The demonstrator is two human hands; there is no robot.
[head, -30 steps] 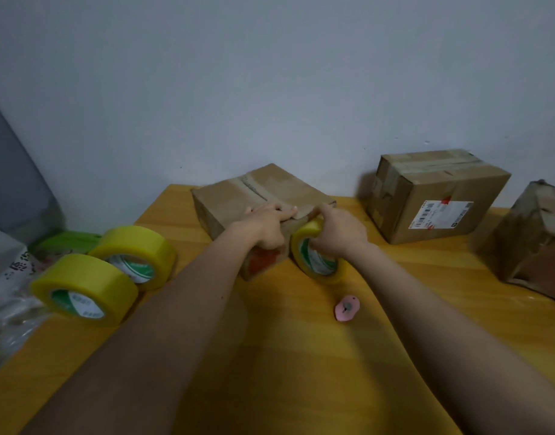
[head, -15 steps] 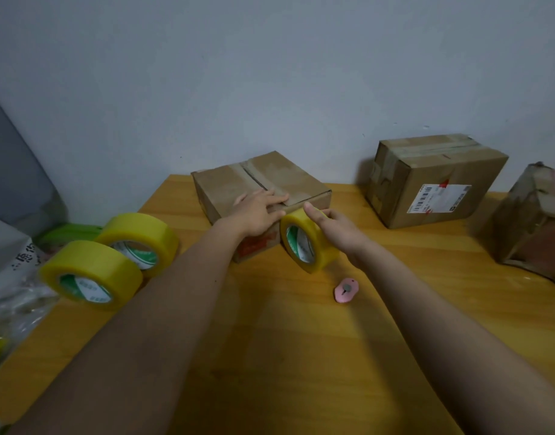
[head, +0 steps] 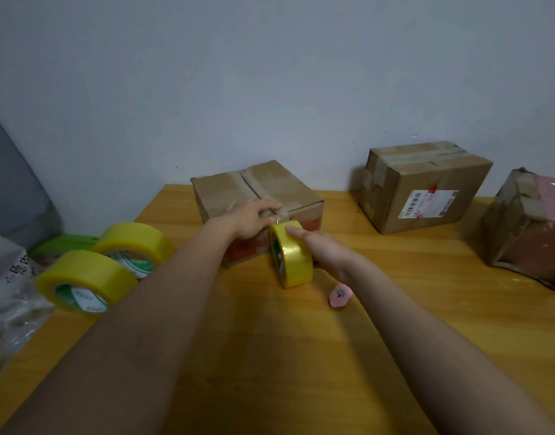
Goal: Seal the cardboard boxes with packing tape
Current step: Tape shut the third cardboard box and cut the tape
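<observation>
both hands (head: 254, 218) (head: 320, 246) work tape roll (head: 291, 255) at box (head: 269, 189) front edge.

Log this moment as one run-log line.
left hand: presses tape end on box | right hand: grips roll | cutter: idle

Plain pale grey-blue wall (head: 269, 73), unmarked, evenly lit; wooden tabletop (head: 301, 356) with yellow-orange grain abuts it; grey panel (head: 9, 189) leans left of tabletop

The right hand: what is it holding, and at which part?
The right hand holds the yellow tape roll by its outer rim; the fingers behind it are hidden.
</observation>
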